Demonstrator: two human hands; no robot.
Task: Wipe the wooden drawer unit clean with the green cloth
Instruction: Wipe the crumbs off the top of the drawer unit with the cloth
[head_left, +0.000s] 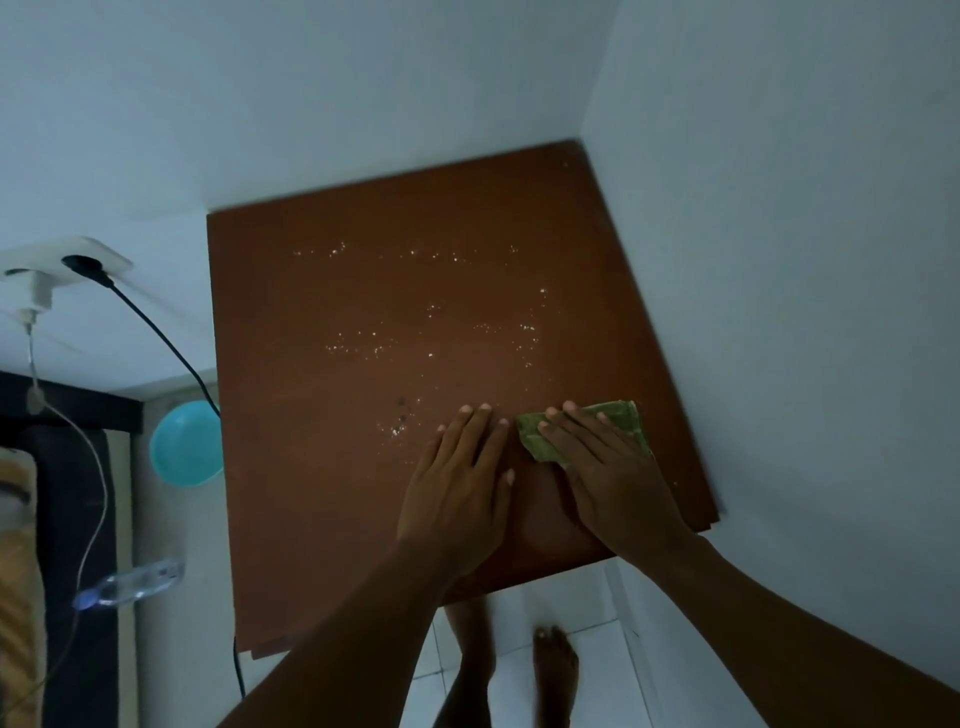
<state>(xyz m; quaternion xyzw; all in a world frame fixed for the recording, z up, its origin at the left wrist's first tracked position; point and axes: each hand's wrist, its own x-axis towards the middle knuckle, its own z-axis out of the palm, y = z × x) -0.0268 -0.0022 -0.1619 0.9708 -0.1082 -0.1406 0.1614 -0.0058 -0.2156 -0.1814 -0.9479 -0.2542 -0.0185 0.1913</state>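
Note:
I look straight down on the brown wooden top of the drawer unit (337, 493), which stands in a room corner. White specks are scattered over its middle and far half. A folded green cloth (621, 418) lies near the right front of the top. My right hand (608, 478) presses flat on the cloth, fingers spread, covering most of it. My left hand (457, 483) rests flat on the bare wood just left of the cloth, fingers together and holding nothing.
White walls close in behind and to the right of the unit. On the left, a wall socket (78, 265) holds a black plug and a white charger with hanging cables. A turquoise bowl (184, 444) and a plastic bottle (130, 582) lie on the floor. My bare feet (556, 670) stand on white tiles.

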